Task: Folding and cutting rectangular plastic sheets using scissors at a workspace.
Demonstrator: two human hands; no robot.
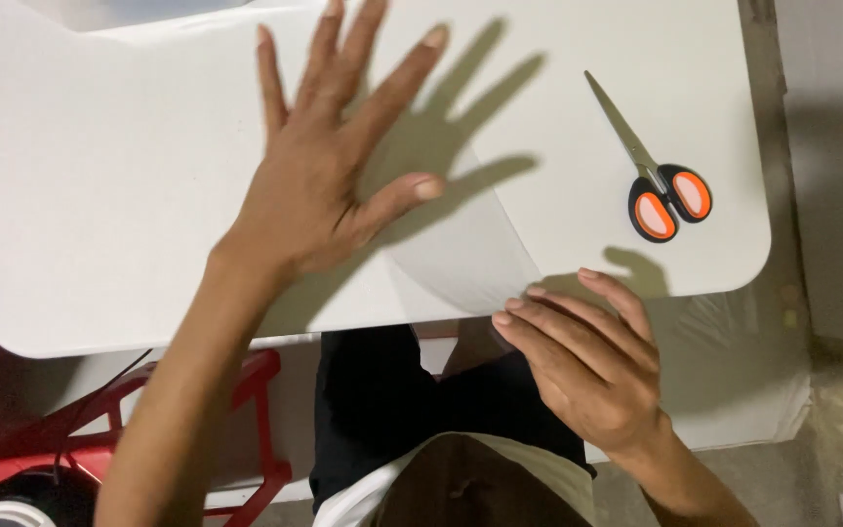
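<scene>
Left hand [319, 185] is pressing flat, fingers spread, on thin white paper sheet [461, 259]; right hand [587, 361] is pinching its near corner, likely folding.

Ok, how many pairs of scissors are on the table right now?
1. The scissors, with orange and black handles, lie shut on the white table, off to the right, beyond the right hand and apart from the left hand. None other shows in this view.
</scene>
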